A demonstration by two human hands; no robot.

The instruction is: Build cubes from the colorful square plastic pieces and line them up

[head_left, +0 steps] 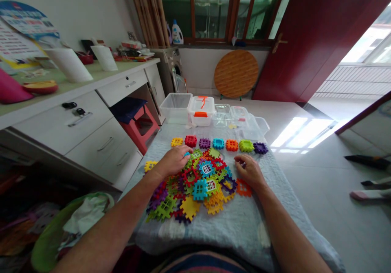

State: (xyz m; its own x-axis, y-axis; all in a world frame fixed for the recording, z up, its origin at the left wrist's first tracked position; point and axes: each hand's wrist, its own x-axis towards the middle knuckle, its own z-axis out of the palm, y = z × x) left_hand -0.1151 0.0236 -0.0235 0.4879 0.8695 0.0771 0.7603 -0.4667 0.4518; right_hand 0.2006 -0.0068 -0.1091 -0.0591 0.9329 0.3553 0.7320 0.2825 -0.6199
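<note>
Indoors, left hand [175,159] pinches blue piece [186,154], right hand [249,170] curls (contents unclear) over tablecloth [232,232]; tiled floor [311,179] beyond.

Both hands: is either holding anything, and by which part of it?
That cannot be told. A mostly hidden blue piece shows by the fingers of the left hand; the right hand's curled fingers hide any hold.

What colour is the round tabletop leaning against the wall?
The round tabletop is wood-brown, shown in the head view.
</note>
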